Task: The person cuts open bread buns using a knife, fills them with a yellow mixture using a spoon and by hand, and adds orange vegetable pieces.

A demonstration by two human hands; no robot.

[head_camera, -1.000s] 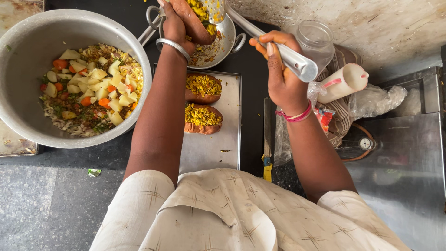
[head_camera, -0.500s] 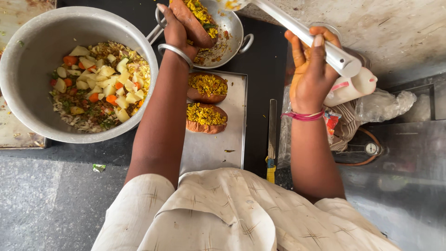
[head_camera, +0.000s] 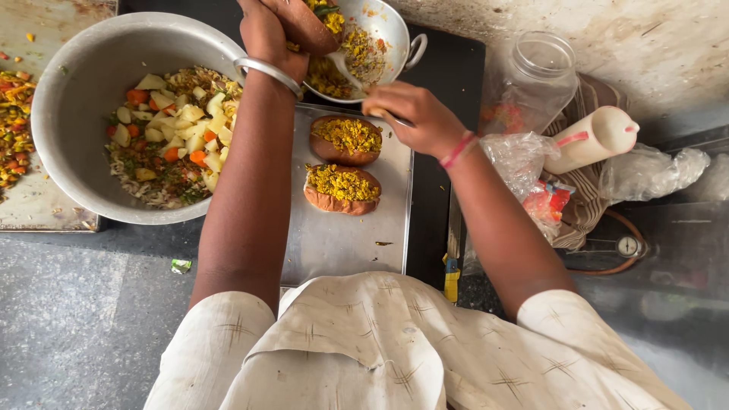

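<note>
Our left hand (head_camera: 277, 34) holds a bun (head_camera: 304, 23) in a closed grip above the small steel pan (head_camera: 395, 30) of yellow filling. Our right hand (head_camera: 414, 118) grips a spoon (head_camera: 345, 72) tightly, its bowl in the pan. Two filled buns (head_camera: 345, 163) lie on the steel tray (head_camera: 342, 243), beside the big pot (head_camera: 83, 83) of chopped vegetables.

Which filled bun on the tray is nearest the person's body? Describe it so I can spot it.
Find the flat steel tray between the forearms. Two buns lie on it; the nearer filled bun sits closer to the white shirt, below the other bun, farther from the right hand.
</note>
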